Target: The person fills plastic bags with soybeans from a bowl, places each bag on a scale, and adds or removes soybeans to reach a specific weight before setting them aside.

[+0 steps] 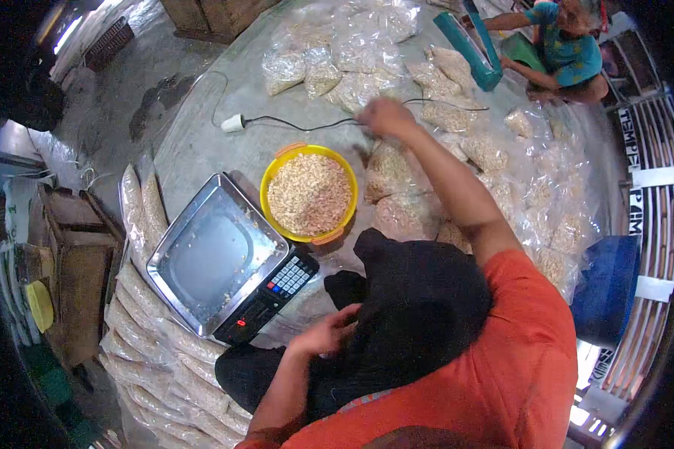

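My right hand (388, 118) reaches forward over the floor, beside a black cable (299, 126) and near the filled clear bags (356, 88). It is blurred, and whatever its fingers hold is hidden. Close to my lap, my left hand (326, 334) rests by my dark clothing with its fingers apart and nothing in them. A yellow basin (351, 200) full of pale grains (311, 191) stands between my hands and the digital scale (217, 254). The scale's metal tray bears only a few crumbs.
Long filled bags (157, 359) lie at the lower left. More bags (550, 202) cover the floor on the right. A white socket (233, 123) lies on the floor. Another person (569, 56) crouches at the upper right beside a teal sealer (472, 49). A blue container (606, 292) stands at right.
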Motion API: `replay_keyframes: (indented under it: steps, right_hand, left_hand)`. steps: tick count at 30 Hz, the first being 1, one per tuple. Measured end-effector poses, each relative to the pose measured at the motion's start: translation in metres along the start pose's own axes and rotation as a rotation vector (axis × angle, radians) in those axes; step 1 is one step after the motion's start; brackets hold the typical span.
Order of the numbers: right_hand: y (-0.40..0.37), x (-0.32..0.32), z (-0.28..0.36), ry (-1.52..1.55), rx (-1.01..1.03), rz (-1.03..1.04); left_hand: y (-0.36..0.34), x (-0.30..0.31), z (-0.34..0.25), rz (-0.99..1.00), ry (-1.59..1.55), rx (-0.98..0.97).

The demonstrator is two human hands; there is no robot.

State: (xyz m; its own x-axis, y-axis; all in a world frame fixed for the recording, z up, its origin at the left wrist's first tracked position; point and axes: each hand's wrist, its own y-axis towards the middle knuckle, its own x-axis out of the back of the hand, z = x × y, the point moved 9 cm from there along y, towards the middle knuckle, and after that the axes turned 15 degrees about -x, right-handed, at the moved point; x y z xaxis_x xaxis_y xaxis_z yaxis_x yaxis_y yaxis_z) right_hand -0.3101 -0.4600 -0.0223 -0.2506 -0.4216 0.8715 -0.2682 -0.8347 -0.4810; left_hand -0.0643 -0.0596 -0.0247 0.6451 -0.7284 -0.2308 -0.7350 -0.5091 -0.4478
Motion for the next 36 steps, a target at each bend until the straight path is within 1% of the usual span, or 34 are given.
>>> replay_keyframes:
  steps: [1, 2, 3, 4, 5, 6, 8, 9, 11, 12, 13, 14, 15, 16, 17, 18, 19, 20, 21, 22, 23, 24, 25, 26, 28, 29, 31, 32, 33, 34, 35, 36]
  right_hand:
    - [0.023, 0.022, 0.002, 0.22, 0.027, -0.187]
    - [0.051, 0.043, -0.002, 0.44, 0.055, -0.379]
    - [0.075, 0.057, -0.005, 0.587, -0.023, -0.488]
    - [0.096, 0.069, -0.005, 0.731, -0.106, -0.596]
    - [0.12, 0.08, 0.002, 0.721, -0.149, -0.622]
    - [0.144, 0.09, 0.006, 0.713, -0.197, -0.65]
    - [0.195, 0.095, 0.021, 0.548, -0.282, -0.797]
    - [0.192, 0.098, 0.014, 0.551, -0.301, -0.794]
    - [0.18, 0.1, 0.04, 0.575, -0.132, -0.45]
    - [0.164, 0.108, 0.037, 0.593, -0.148, -0.627]
    - [0.157, 0.106, 0.041, 0.599, -0.143, -0.626]
    - [0.144, 0.111, 0.04, 0.686, -0.113, -0.695]
    - [0.13, 0.117, 0.036, 0.771, -0.083, -0.767]
    - [0.115, 0.119, 0.035, 0.773, -0.079, -0.772]
    - [0.09, 0.129, 0.037, 0.773, 0.038, -0.885]
    - [0.062, 0.137, 0.037, 0.77, 0.156, -0.998]
    - [0.041, 0.14, 0.034, 0.772, 0.153, -1.008]
    - [0.007, 0.149, 0.043, 0.789, 0.313, -1.038]
    - [-0.033, 0.157, 0.051, 0.803, 0.475, -1.066]
    - [-0.068, 0.163, 0.054, 0.847, 0.528, -0.979]
    - [-0.103, 0.168, 0.057, 0.889, 0.58, -0.891]
    - [-0.134, 0.171, 0.062, 0.859, 0.669, -0.839]
    - [-0.161, 0.171, 0.067, 0.828, 0.755, -0.784]
    - [-0.189, 0.172, 0.064, 0.831, 0.754, -0.792]
    - [-0.227, 0.152, 0.078, 0.778, 0.812, -0.477]
    - [-0.247, 0.145, 0.077, 0.786, 0.814, -0.482]
    - [-0.282, 0.119, 0.091, 0.723, 0.941, -0.266]
    - [-0.296, 0.114, 0.092, 0.731, 0.953, -0.255]
    - [-0.31, 0.104, 0.098, 0.723, 1.002, -0.123]
    - [-0.323, 0.093, 0.106, 0.708, 1.057, 0.018]
    - [-0.333, 0.088, 0.113, 0.711, 1.087, 0.048]
    - [-0.341, 0.075, 0.123, 0.7, 1.098, 0.2]
  left_hand:
    - [0.008, -0.001, 0.04, 0.099, 0.034, -0.045]
    - [0.013, -0.003, 0.059, 0.198, 0.07, -0.092]
    - [0.013, 0.002, 0.046, 0.203, 0.075, -0.089]
    - [0.009, 0.002, 0.028, 0.223, -0.017, -0.027]
    - [0.007, 0.002, 0.02, 0.244, -0.109, 0.038]
    - [0.009, 0.002, 0.044, 0.258, -0.102, 0.048]
    - [0.016, 0.015, 0.134, 0.098, -0.033, 0.078]
    - [0.017, 0.013, 0.158, 0.112, -0.029, 0.09]
    - [0.015, 0.009, 0.2, 0.057, -0.209, 0.145]
    - [0.014, 0.009, 0.213, 0.022, -0.298, 0.166]
    - [0.013, 0.008, 0.226, -0.015, -0.388, 0.184]
    - [0.012, 0.008, 0.23, -0.052, -0.48, 0.198]
    - [0.008, 0.009, 0.2, -0.055, -0.476, 0.193]
    - [0.003, 0.019, 0.126, -0.1, -0.369, 0.066]
    - [0.001, 0.028, 0.065, -0.139, -0.261, -0.058]
    - [0.0, 0.028, 0.038, -0.135, -0.254, -0.061]
    - [0.001, 0.035, 0.006, -0.172, -0.221, -0.172]
    - [0.004, 0.041, -0.016, -0.209, -0.187, -0.286]
    - [0.004, 0.052, -0.023, -0.228, -0.108, -0.328]
    - [0.004, 0.064, -0.032, -0.246, -0.03, -0.371]
    - [-0.006, 0.072, -0.09, -0.341, 0.146, -0.389]
    - [-0.012, 0.087, -0.11, -0.491, 0.248, -0.532]
    - [-0.027, 0.094, -0.156, -0.602, 0.576, -0.586]
    - [-0.047, 0.094, -0.194, -0.847, 0.923, -0.7]
    - [-0.065, 0.076, -0.252, -0.979, 1.465, -0.902]
    - [-0.072, 0.075, -0.259, -0.977, 1.475, -0.903]
    - [-0.075, 0.071, -0.262, -0.844, 1.617, -0.809]
    - [-0.084, 0.07, -0.255, -0.807, 1.6, -0.896]
    - [-0.095, 0.065, -0.245, -0.822, 1.608, -0.872]
    - [-0.109, 0.067, -0.229, -0.852, 1.452, -0.801]
    - [-0.123, 0.072, -0.212, -0.886, 1.297, -0.727]
    - [-0.134, 0.062, -0.205, -0.898, 1.411, -0.832]
